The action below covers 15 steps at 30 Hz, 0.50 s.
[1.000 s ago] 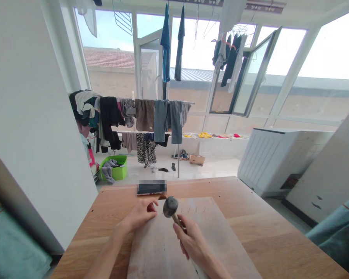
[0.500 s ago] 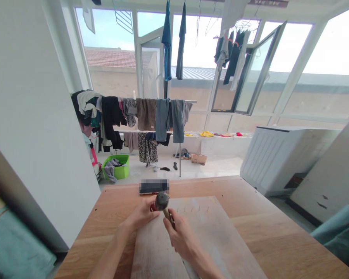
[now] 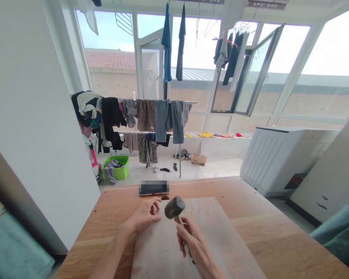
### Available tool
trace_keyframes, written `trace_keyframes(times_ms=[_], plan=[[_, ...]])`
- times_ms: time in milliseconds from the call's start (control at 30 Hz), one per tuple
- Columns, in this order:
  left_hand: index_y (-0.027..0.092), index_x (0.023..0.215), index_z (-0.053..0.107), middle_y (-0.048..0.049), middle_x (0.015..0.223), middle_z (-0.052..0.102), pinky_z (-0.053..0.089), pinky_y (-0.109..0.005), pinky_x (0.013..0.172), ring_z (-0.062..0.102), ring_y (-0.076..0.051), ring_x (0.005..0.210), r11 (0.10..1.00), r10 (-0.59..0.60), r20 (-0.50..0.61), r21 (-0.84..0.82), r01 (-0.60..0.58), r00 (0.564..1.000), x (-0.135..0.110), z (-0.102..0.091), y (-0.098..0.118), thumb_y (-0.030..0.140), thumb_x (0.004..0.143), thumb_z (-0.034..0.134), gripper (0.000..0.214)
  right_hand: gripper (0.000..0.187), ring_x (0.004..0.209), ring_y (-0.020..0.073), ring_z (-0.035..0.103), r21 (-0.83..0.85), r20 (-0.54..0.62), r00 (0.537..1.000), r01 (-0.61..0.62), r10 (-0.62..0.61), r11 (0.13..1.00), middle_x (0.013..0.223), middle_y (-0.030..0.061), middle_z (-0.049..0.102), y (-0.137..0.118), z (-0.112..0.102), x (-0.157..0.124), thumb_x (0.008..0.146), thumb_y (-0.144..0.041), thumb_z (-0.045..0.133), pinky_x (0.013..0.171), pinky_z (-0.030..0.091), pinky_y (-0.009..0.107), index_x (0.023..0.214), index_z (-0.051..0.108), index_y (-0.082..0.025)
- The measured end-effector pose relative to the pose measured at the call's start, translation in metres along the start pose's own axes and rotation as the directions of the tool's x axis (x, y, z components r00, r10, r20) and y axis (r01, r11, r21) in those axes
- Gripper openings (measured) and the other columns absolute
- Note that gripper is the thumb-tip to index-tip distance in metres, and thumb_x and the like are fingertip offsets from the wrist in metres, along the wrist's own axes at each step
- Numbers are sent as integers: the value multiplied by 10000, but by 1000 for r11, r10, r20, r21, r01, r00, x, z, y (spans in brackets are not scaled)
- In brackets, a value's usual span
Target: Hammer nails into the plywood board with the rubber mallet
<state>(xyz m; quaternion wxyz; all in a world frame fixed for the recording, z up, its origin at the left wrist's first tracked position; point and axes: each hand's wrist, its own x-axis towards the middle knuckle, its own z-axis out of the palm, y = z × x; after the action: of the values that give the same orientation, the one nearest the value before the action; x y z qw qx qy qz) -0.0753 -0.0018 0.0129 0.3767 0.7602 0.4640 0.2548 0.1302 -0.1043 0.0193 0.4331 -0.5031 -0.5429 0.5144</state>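
My right hand (image 3: pixel 192 240) is wrapped round the wooden handle of a mallet with a dark grey rubber head (image 3: pixel 174 207). The head is raised above a pale wooden board (image 3: pixel 221 236) that lies on the wooden table (image 3: pixel 264 217). My left hand (image 3: pixel 145 215) rests on the board's far left corner, fingers pinched together on something small that I cannot make out. The mallet head hangs just right of those fingertips. A few small nails stick up from the board's far edge (image 3: pixel 199 211).
A phone (image 3: pixel 153 188) lies at the table's far edge. A white wall panel (image 3: pixel 31 135) stands close on the left, a white cabinet (image 3: pixel 276 159) on the right. Beyond are a laundry rack (image 3: pixel 151 116) and a green basket (image 3: pixel 116 167).
The mallet head came down onto the spot by my left fingertips half a second ago and has since risen up and to the right. My left hand has stayed put.
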Motion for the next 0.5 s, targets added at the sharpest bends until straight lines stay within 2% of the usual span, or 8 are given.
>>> trace_keyframes(times_ms=[100,133,267,367,433,500], plan=[[179,1241,568,-18,1018,598,464,-250,693,550,-131,740,999,-44,13,11,44,999,-1,-5,2,231,626,743,642,504,554,127,522,38,-126,992,-21,25,999,630,-46,534,13,-30,-22,910,-641,399,528,441,227,1063,543,-183],[177,1258,559,-24,1036,585,469,-255,704,547,-132,744,998,-51,16,25,51,999,-2,-7,4,252,620,760,672,509,558,133,524,40,-201,979,-36,43,999,623,-37,548,19,-41,-30,899,-665,421,546,445,235,1024,568,-194],[176,1302,535,-29,1019,573,481,-274,734,554,-147,749,990,-64,-52,125,70,997,-12,-21,21,350,681,737,676,529,531,165,571,31,-287,946,-148,151,988,585,-22,555,51,-70,-49,695,-738,661,498,461,248,915,634,-259],[185,1299,559,-61,1075,610,490,-302,776,609,-185,802,966,-71,-83,243,89,994,-33,-26,40,407,776,645,575,633,453,180,571,59,-312,922,-220,227,974,542,-35,531,71,-75,-53,631,-805,641,428,463,269,958,635,-263],[186,1323,563,-102,1186,614,495,-336,834,656,-234,894,918,-109,-87,374,134,990,-54,-22,47,401,796,614,572,681,415,183,572,3,-305,934,-197,188,980,577,-20,581,77,-78,-56,621,-824,621,387,460,281,991,639,-253],[176,1357,550,-136,1269,592,499,-375,876,679,-284,979,842,-154,-130,502,199,979,-79,-12,47,366,819,563,570,642,425,189,602,-151,-282,957,-110,63,982,665,17,667,79,-89,-63,661,-778,631,383,484,286,1011,660,-241]])
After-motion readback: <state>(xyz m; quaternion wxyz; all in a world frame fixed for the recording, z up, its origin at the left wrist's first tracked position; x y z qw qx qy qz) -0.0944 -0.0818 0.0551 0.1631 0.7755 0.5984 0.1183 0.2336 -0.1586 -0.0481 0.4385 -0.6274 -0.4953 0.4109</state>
